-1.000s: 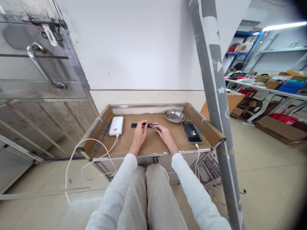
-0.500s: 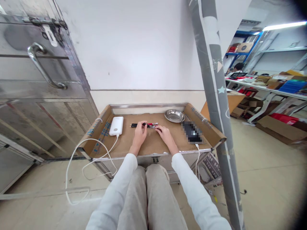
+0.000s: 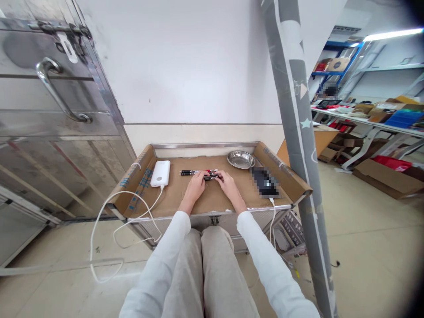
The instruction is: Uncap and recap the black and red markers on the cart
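Note:
Over the cardboard-covered table top (image 3: 175, 201), my left hand (image 3: 196, 184) is closed on one end of a dark pen (image 3: 209, 178). My right hand (image 3: 227, 182) pinches the other end of it, so the pen lies crosswise between the two hands. Just beyond the fingers, several pens (image 3: 188, 172) with black and red parts lie side by side on the cardboard. The left fingertips partly cover them. What exactly sits in the right fingertips is small and partly hidden.
On the left lies a white power bank (image 3: 160, 173) with a white cable (image 3: 150, 210) looping off the edge. A round metal dish (image 3: 241, 160) stands at the back right, near a blurred dark phone-like device (image 3: 265, 182). A grey wrapped pole (image 3: 300, 132) rises beside the table.
My left hand has shifted slightly right and closed in toward the near side. The dark pen is now between both hands, apart from the row of pens.

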Motion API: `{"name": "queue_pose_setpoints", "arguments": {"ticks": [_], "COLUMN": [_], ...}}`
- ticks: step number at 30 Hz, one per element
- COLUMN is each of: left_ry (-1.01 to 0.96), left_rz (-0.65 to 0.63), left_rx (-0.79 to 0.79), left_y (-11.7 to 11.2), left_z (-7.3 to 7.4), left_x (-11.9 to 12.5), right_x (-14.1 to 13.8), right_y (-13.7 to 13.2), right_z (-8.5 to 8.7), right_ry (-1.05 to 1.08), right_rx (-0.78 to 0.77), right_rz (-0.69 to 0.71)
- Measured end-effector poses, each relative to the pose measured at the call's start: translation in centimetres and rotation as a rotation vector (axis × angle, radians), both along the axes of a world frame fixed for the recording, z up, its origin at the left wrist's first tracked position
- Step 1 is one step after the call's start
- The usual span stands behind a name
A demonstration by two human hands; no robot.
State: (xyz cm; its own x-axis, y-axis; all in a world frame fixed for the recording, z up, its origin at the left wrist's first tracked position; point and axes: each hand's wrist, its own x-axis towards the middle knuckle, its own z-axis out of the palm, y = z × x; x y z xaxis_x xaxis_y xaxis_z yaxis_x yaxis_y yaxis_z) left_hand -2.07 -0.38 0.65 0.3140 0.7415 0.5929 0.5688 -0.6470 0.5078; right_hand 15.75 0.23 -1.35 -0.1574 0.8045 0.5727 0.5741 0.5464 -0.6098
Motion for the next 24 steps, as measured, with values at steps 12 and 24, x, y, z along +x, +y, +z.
{"name": "queue_pose_setpoints", "arguments": {"ticks": [12,24], "left_ry": [0.133,0.065], "left_rz": [-0.133,-0.038], "left_rx": [-0.082,-0.090], "left_y": [-0.4,0.1], "left_z": [-0.5,-1.6], "left_x": [-0.4,-0.4], "right_x": [-0.1,0.1], "right_y": [0.1,0.2], "right_z": [0.1,0.1], "right_ry": [-0.134,-0.150], "right_rx": [0.028,0.034], "right_rz": [0.072,0.061]}}
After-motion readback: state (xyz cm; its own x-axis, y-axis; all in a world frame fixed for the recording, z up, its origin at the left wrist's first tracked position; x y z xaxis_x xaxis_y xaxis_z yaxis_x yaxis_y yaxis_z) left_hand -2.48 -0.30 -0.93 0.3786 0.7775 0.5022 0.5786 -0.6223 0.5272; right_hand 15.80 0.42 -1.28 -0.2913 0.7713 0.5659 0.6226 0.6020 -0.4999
